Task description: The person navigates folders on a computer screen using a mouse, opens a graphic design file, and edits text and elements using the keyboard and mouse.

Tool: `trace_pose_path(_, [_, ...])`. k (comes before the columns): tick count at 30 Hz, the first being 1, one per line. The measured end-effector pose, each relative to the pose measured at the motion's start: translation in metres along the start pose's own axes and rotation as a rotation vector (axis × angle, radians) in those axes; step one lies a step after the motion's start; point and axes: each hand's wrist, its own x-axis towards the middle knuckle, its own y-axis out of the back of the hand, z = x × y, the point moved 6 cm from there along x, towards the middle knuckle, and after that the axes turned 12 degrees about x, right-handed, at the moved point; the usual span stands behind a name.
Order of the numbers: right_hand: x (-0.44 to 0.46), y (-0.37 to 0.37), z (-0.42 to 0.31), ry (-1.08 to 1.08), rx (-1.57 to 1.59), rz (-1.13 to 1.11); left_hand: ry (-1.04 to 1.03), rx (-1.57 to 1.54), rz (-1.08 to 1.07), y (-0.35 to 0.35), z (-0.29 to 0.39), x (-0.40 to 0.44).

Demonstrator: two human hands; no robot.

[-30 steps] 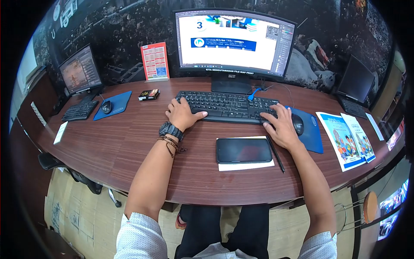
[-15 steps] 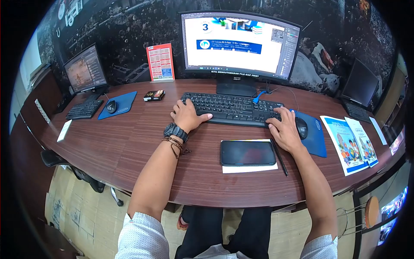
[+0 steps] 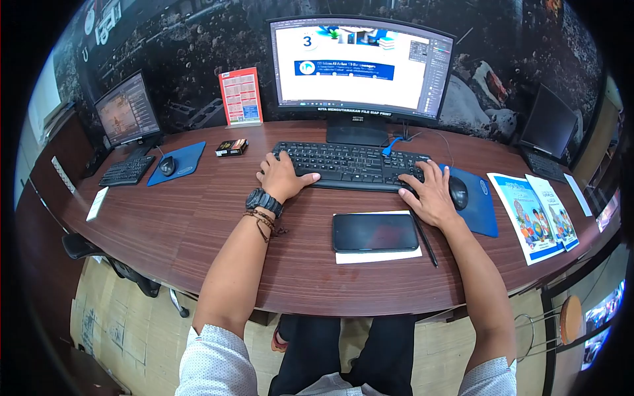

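A black keyboard (image 3: 350,165) lies in front of the curved monitor (image 3: 360,69), whose screen displays a page with a blue banner. My left hand (image 3: 282,177) rests on the keyboard's left end, fingers apart, its thumb along the front edge. At the right end, my right hand (image 3: 430,195) has its fingers spread over the number keys, holding nothing. Just right of it sits a black mouse (image 3: 458,192) on a blue mouse pad (image 3: 477,208). Below the keyboard, a black phone (image 3: 375,232) lies on white paper, with a black pen (image 3: 426,241) beside it.
A small box (image 3: 232,147) and a red-framed calendar (image 3: 242,97) stand left of the monitor. Farther left are a second monitor (image 3: 127,109), keyboard and mouse (image 3: 167,165). Printed booklets (image 3: 526,218) lie at the right, near another dark screen (image 3: 548,122).
The view has shifted slightly, so the desk items appear a little to the left. My right hand's fingers have moved slightly left over the number keys; my left hand stays in place.
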Motion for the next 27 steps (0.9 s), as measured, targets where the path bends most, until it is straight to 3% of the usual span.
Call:
trace_pose_path(5, [-0.001,-0.001,0.005,0.011,0.037,0.028,-0.024,0.034,0.030,0.001,-0.001,0.000])
trace_pose_path(10, [-0.011,0.039,0.048,-0.029,-0.007,0.356,-0.023,0.005,0.040,-0.002,-0.003,-0.001])
trace_pose_path(11, [-0.015,0.041,0.060,-0.035,-0.011,0.360,-0.022,0.010,0.047,-0.002,-0.003,-0.001])
trace_pose_path(13, [-0.026,0.045,0.090,-0.289,0.196,0.370,-0.028,0.004,0.038,-0.001,-0.002,-0.001])
trace_pose_path(22, [-0.033,0.040,0.093,-0.250,0.263,0.339,-0.034,-0.002,0.037,0.001,0.002,-0.009])
trace_pose_path(27, [-0.032,0.040,0.095,-0.252,0.277,0.377,-0.108,-0.017,0.180,0.005,0.005,-0.010])
